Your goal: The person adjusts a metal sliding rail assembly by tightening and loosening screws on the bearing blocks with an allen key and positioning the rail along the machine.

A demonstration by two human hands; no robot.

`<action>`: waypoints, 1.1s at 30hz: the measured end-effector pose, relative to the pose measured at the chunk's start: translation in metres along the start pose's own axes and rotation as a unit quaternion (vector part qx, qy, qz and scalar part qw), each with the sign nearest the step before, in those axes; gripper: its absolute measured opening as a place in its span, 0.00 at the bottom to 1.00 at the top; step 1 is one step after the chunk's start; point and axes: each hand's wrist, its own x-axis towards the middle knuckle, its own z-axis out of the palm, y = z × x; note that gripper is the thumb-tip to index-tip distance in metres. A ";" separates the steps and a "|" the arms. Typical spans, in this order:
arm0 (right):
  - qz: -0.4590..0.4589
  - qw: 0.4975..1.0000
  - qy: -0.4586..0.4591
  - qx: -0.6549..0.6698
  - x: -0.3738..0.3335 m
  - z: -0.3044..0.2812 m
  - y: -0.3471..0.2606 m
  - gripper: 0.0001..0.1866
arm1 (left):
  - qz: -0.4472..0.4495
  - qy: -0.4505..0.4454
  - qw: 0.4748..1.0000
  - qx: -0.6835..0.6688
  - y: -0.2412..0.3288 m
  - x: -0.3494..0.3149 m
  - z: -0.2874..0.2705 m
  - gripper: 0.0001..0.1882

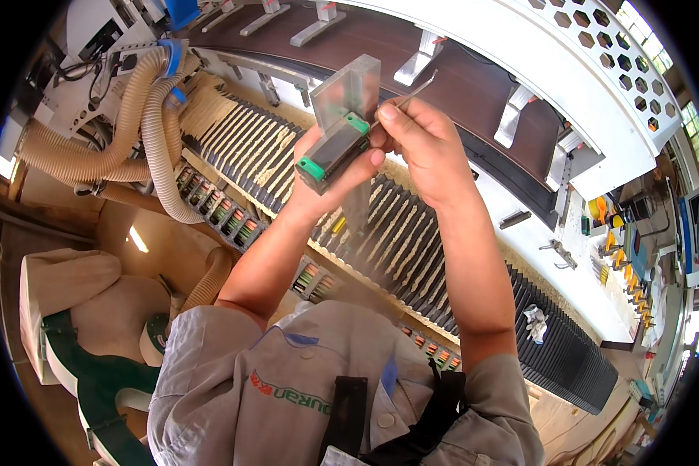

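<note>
My left hand (335,188) is wrapped round a dark rectangular block with green end caps (335,152), its thumb along the near side. A greyish, L-shaped plate (345,87) rises from the block's far side. Between the thumb and fingers of my right hand (429,144) is a thin metal rod with a bent tip (424,84), which sticks out up and to the right. The rod's other end is hidden by the fingers at the block's right edge. Both hands are raised over the machine's black ribbed bellows cover (400,233).
Sawdust lies in the bellows' folds, and a crumpled white wad (535,324) rests on them at the right. Ribbed beige hoses (144,101) hang at the left. Beyond my hands is a white machine housing (505,54) with metal feet below. A green machine part (93,373) stands lower left.
</note>
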 end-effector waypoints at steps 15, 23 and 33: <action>0.001 1.000 0.003 -0.002 -0.002 -0.001 -0.004 0.12 | 0.028 -0.008 1.000 -0.009 -0.002 0.002 0.005 0.34; 0.008 1.000 -0.006 -0.013 -0.003 -0.001 -0.003 0.12 | 0.044 -0.005 0.999 -0.003 -0.008 0.001 0.000 0.27; -0.024 0.997 0.044 0.067 -0.012 -0.025 -0.002 0.11 | 0.052 0.004 0.995 0.080 -0.018 0.003 0.002 0.19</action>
